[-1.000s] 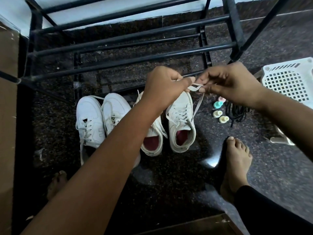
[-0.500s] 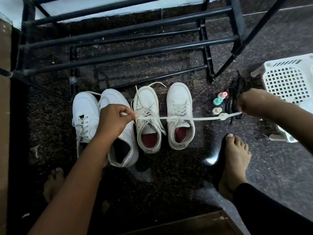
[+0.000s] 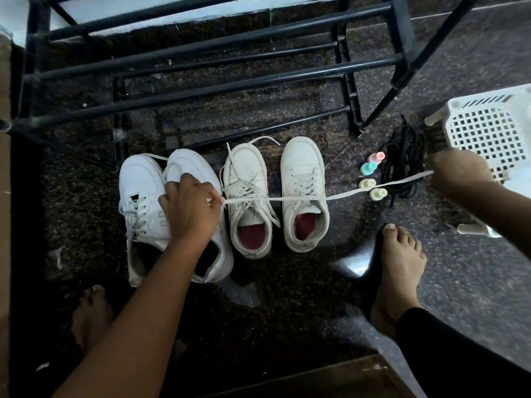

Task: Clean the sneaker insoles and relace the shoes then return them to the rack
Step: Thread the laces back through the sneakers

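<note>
Lace [image 3: 344, 194] across sneakers [image 3: 302, 168], bottles [image 3: 368, 168], black cords [image 3: 404, 162]

The left pair [image 3: 143, 191] and right pair [image 3: 301, 170] of sneakers stand side by side on the floor [image 3: 287, 297], toes toward the rack [image 3: 218, 90]. A lace [image 3: 339, 195] spans above the right pair, from the left hand [image 3: 189, 208] over the left pair to the right hand [image 3: 459, 173] before the basket [image 3: 488, 133]. Small bottles [image 3: 368, 168] stand right of the sneakers; a cord bundle [image 3: 405, 165] lies between bottles and basket.

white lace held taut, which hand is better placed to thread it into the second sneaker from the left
Probably left. The left hand pinches the lace end over that sneaker; the right hand is far off by the basket.
</note>
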Demonstrator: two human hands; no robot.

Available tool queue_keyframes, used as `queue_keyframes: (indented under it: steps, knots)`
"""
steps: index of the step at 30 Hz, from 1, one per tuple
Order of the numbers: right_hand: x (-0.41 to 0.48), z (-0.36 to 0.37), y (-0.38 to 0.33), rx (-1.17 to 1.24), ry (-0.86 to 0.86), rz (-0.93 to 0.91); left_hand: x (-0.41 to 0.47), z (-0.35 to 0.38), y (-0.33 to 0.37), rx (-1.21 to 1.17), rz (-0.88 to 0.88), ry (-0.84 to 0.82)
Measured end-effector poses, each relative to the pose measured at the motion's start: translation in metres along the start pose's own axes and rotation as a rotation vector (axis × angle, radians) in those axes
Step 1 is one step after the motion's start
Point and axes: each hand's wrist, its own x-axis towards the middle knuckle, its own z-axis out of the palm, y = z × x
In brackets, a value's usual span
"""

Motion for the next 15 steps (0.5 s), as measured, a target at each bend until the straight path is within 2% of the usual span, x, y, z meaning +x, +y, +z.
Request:
queue_keyframes:
  steps: [6,10,12,15]
  knots:
    - [-0.006,0.001,-0.06,0.435,-0.003,-0.34,-0.009,0.008,0.042,-0.068,0.119,-0.077]
    - [-0.022,-0.001,-0.093,0.51,-0.105,-0.589,-0.014,0.012,0.076,-0.188,0.432,-0.134]
    - [-0.034,0.001,-0.104,0.63,-0.095,-0.599,-0.012,0.012,0.089,-0.123,0.546,-0.147]
    - [-0.053,0.007,-0.117,0.788,-0.079,-0.576,-0.006,0.012,0.1,0.003,0.599,-0.195]
